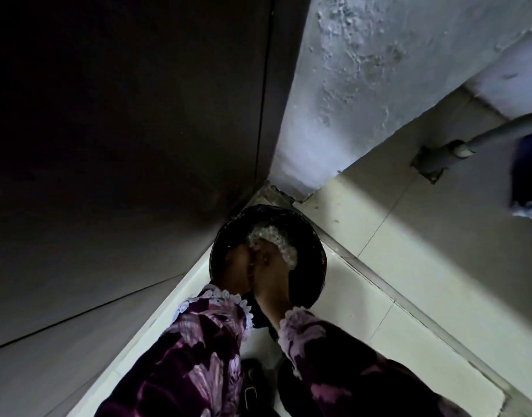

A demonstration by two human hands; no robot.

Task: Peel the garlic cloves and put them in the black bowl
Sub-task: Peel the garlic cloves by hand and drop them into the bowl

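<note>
Down low, both hands, left and right, reach into the black bowl beside pale peels; each grip's state cannot be told.

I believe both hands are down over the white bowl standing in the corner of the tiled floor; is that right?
Not quite: the bowl is black, not white; only the pale stuff inside it is whitish. The head view shows this. The rest holds: the left hand and right hand are down over it, in the corner of the tiled floor.
</note>
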